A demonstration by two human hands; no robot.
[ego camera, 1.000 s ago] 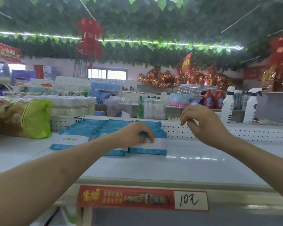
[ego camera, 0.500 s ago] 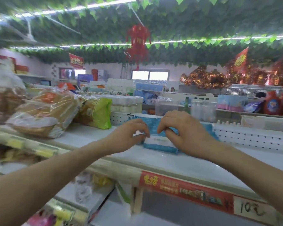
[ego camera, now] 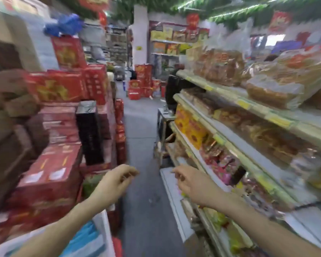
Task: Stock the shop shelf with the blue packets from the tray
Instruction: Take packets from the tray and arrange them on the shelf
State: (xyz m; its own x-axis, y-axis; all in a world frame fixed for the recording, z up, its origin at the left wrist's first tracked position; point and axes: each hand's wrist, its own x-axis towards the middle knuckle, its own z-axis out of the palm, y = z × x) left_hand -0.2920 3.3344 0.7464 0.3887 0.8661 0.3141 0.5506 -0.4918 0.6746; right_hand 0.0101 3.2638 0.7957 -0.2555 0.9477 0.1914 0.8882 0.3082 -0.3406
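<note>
Our left hand (ego camera: 117,179) and right hand (ego camera: 190,182) hang empty over the aisle floor (ego camera: 143,127), fingers loosely curled; blue packets (ego camera: 85,236) sit in the white tray (ego camera: 102,221) below our left forearm; shelves (ego camera: 230,145) stand to the right.

Both empty hands, left hand (ego camera: 117,180) and right hand (ego camera: 193,184), hover over the aisle floor (ego camera: 141,130).

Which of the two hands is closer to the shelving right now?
The right hand: it hangs just off the lower shelf edge on the right, while the left hand is out over the aisle beside the stacked red boxes.
</note>
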